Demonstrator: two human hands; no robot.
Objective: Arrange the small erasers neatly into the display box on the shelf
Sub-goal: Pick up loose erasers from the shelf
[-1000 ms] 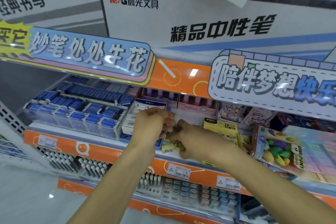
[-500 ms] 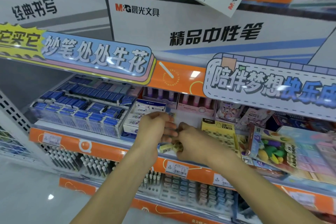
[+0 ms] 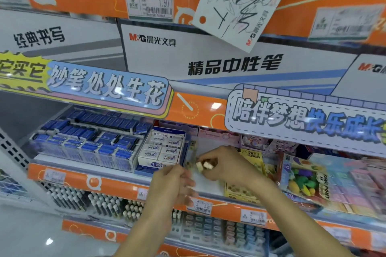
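Note:
My right hand [image 3: 226, 166] is over the middle shelf, pinching a few small pale erasers [image 3: 203, 166] at its fingertips. Just left of them, more small erasers [image 3: 189, 164] sit blurred at the left wall of a pale display box [image 3: 208, 186]. A yellow eraser box [image 3: 242, 193] stands right behind my right wrist. My left hand [image 3: 174, 183] hangs lower, in front of the orange shelf edge, with its fingers loosely curled and blurred; whether it holds anything does not show.
A blue box of white wrapped erasers [image 3: 163, 152] stands left of the pale box, with a clear tray of blue erasers [image 3: 83, 142] beyond it. Packs of toy erasers [image 3: 307, 183] lean at the right. Pens [image 3: 108, 204] fill the shelf below.
My left hand has dropped down and away from my right hand, which stays over the pale box holding the erasers. The view has tilted upward.

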